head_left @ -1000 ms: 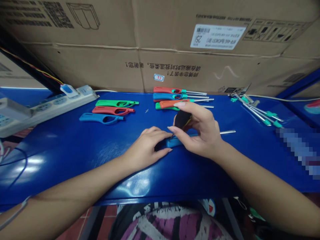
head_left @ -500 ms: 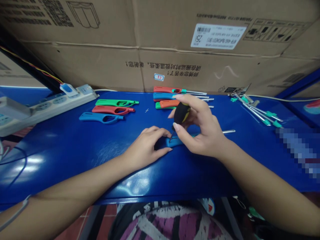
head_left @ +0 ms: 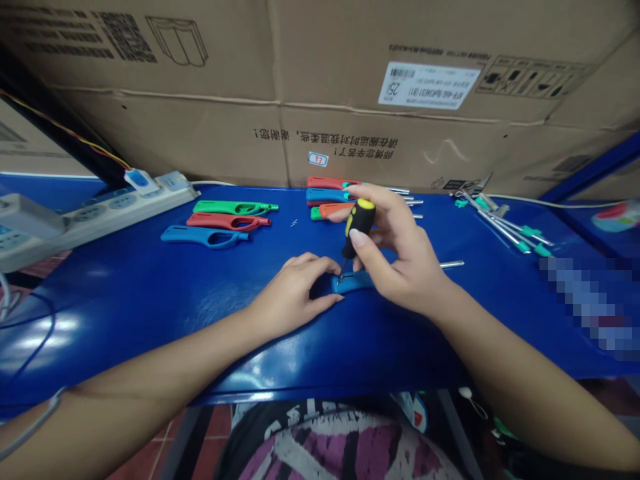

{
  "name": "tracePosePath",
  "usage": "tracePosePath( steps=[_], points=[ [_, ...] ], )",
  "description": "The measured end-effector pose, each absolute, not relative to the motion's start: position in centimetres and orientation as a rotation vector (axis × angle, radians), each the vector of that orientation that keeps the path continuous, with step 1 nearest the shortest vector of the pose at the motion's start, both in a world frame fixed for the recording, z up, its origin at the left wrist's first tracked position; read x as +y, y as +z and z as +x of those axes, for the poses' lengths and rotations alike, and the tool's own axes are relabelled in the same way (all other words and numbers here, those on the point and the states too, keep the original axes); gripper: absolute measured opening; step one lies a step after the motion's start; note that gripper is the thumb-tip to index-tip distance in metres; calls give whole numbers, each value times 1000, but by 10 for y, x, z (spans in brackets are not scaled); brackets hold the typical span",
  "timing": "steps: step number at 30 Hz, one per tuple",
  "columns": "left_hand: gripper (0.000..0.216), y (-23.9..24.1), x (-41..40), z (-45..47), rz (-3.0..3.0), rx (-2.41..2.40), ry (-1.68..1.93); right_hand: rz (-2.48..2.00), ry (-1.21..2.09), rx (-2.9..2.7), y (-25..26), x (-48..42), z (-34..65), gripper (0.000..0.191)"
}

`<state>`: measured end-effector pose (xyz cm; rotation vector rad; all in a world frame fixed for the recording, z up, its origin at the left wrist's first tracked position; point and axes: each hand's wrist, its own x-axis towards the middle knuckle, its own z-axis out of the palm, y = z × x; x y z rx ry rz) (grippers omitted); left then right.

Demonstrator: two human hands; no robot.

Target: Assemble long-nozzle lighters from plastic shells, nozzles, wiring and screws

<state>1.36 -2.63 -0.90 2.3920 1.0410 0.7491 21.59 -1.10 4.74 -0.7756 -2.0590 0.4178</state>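
Note:
My right hand (head_left: 403, 257) is closed on a short yellow-and-black screwdriver (head_left: 358, 228), held nearly upright. Its thin shaft points down at the near-left end of a blue stick lighter (head_left: 350, 283) lying on the table. Thumb and forefinger of my left hand (head_left: 293, 297) grip that end from both sides. The lighter's middle is hidden behind my right hand, while its metal tube (head_left: 453, 265) shows on the far side.
Green (head_left: 233, 207), red (head_left: 227, 221) and blue (head_left: 200, 236) lighter casings lie at left, beside a power strip (head_left: 115, 203). Several lighters with tubes (head_left: 325, 195) lie at the back. Loose metal tubes (head_left: 505, 227) are at right. A cardboard box (head_left: 225, 133) stands behind.
My right hand has turned on the screwdriver handle, whose yellow top now shows. My left hand and the blue lighter stay in place. The view has shifted slightly.

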Motion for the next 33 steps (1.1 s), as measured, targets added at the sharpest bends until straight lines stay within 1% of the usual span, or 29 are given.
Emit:
tracePosePath(
  steps=[2,3,6,8,13,14,18,19,21,23,25,29,30,31,33],
  points=[
    [27,-7,-26,14,2372,1039,733,-768,533,-2036,47,-8,218,45],
    [26,-6,-26,14,2367,1038,732,-768,488,-2025,47,-7,220,45],
    [23,-6,-26,14,2368,1024,735,-744,132,-1991,47,-5,224,45],
    [23,-7,-26,14,2368,1021,745,-736,26,-1998,48,-7,225,42],
    [21,-7,-26,15,2354,1019,741,-764,383,-2070,48,-10,225,51],
    [21,-7,-26,15,2355,1017,739,-758,365,-2070,48,-8,226,51],
    [22,-7,-26,15,2370,1015,748,-691,34,-2091,47,-4,230,48],
    [22,-7,-26,15,2372,1016,750,-667,-3,-2107,48,-4,230,48],
    [22,-7,-26,15,2365,1017,757,-652,62,-2150,50,-5,229,49],
    [21,-7,-26,15,2355,1012,757,-681,219,-2171,52,-7,228,51],
    [22,-7,-26,15,2355,1009,760,-708,272,-2146,52,-9,228,48],
    [23,-8,-25,15,2377,1002,771,-652,-35,-2065,52,-9,228,40],
    [23,-8,-25,15,2376,1002,772,-661,-46,-2058,52,-9,227,39],
    [22,-8,-25,15,2373,1002,769,-686,6,-2060,52,-8,227,39],
    [21,-7,-25,15,2363,1003,755,-755,222,-2072,52,-8,228,43]
  ],
)
